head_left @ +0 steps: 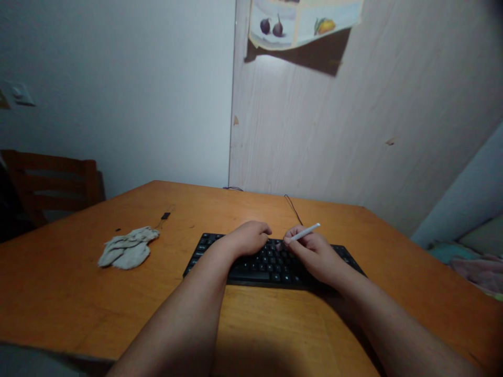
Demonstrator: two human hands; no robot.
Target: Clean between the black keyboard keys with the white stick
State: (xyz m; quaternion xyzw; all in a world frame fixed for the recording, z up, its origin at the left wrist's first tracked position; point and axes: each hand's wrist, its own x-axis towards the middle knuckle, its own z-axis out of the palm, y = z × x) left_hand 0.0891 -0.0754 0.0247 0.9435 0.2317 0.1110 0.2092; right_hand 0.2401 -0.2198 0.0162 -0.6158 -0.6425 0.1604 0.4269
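Observation:
A black keyboard [251, 276] lies on the wooden table in front of me, its keys facing up. My left hand [248, 238] rests over the keyboard's far edge, left of the middle, with fingers bent against it; some fingertips are hidden. Between the thumb and fingers of my right hand [312, 251] is a slim white pen-like stick [305, 232]. Its upper end points up and to the right, while the lower end is down by the keys, partly covered by my fingers. The right hand sits above the right part of the keyboard.
A crumpled pale cloth [128, 248], perhaps gloves, lies on the table [78, 293] at left. Behind it is a small black tag [165, 215] with a thin cord. A black cable [293, 208] runs toward the wall. A wooden chair [55, 178] stands far left.

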